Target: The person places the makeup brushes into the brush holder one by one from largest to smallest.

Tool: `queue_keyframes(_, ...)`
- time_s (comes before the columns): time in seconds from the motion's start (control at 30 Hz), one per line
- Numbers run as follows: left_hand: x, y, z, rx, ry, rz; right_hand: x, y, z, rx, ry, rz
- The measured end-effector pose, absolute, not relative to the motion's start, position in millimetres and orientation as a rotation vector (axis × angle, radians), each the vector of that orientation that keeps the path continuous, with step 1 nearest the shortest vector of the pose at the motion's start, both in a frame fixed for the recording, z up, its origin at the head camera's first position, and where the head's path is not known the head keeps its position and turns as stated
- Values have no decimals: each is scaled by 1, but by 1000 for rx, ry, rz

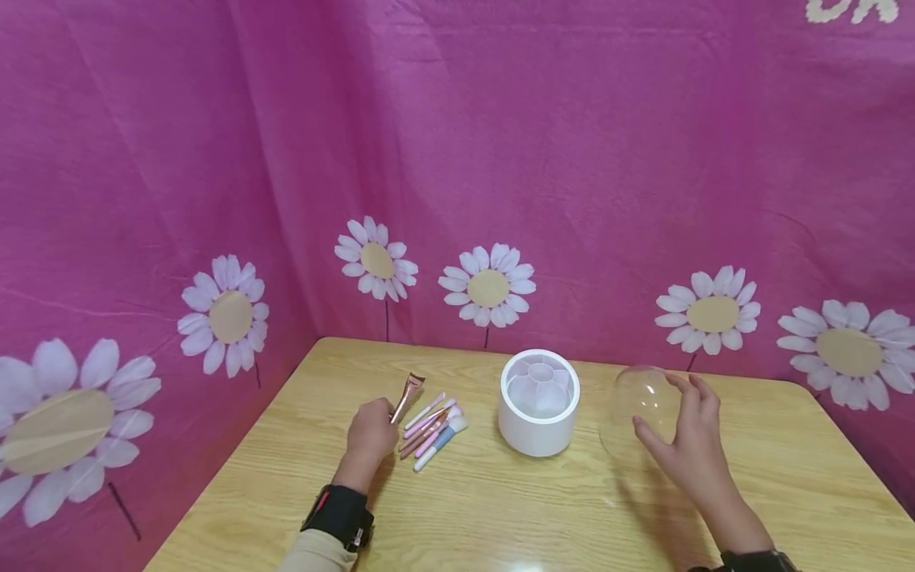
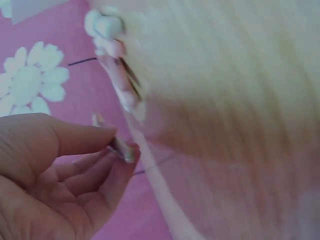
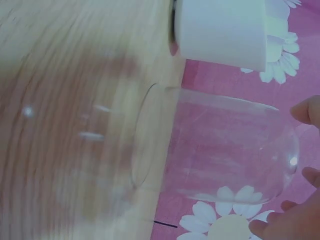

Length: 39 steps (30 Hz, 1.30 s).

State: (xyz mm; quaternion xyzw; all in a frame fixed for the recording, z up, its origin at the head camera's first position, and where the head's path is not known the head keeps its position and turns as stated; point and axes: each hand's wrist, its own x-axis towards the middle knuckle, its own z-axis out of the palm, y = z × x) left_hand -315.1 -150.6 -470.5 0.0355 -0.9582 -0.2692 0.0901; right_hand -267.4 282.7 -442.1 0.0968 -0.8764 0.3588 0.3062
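My left hand [image 1: 373, 431] pinches a rose-gold makeup brush [image 1: 410, 393] between thumb and fingers, its flat head pointing up and away. In the left wrist view that brush [image 2: 120, 148] shows blurred at the fingertips. A loose pile of makeup brushes [image 1: 432, 429], pink, white and blue-grey, lies on the table just right of this hand. My right hand [image 1: 689, 445] has its fingers spread around the rounded top of a clear dome cover [image 3: 230, 145], which stands on the table. Whether the fingertips touch the dome, I cannot tell.
Between the brushes and the dome stands a round white holder [image 1: 538, 429] with clear compartments inside. Everything rests on a wooden table [image 1: 515, 508]. A pink cloth [image 1: 572, 159] printed with white daisies hangs behind the table and along its left side.
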Motion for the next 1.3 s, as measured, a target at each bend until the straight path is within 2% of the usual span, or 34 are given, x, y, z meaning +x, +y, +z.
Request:
queue_keyframes(0.23, -309, -116, -449, -138, -2486, -1126, -267, 269, -432, 210, -2262, 967)
queue_keyframes(0.5, -290, -32, -416, -380, -2233, -1576, -268, 223, -420, 298, -1926, 986)
queue_keyframes(0.6, -282, -4, -414, -481, -2224, -1649, -270, 203, -414, 328, -1976, 1056)
queue_keyframes(0.77, -279, 28, -419, -619, -2206, -1677, -274, 181, -407, 230, -2107, 1277)
queue_keyframes(0.93, -279, 36, -426, -659, -2199, -1624, -273, 176, -406, 186, -2097, 1331)
queue_keyframes(1.13, -284, 25, -427, -709, -2269, -1462, -272, 181, -408, 176, -2080, 1375)
queue_keyframes(1.3, -292, 14, -425, -528, -2340, -1221, -276, 185, -407, 157, -2051, 1358)
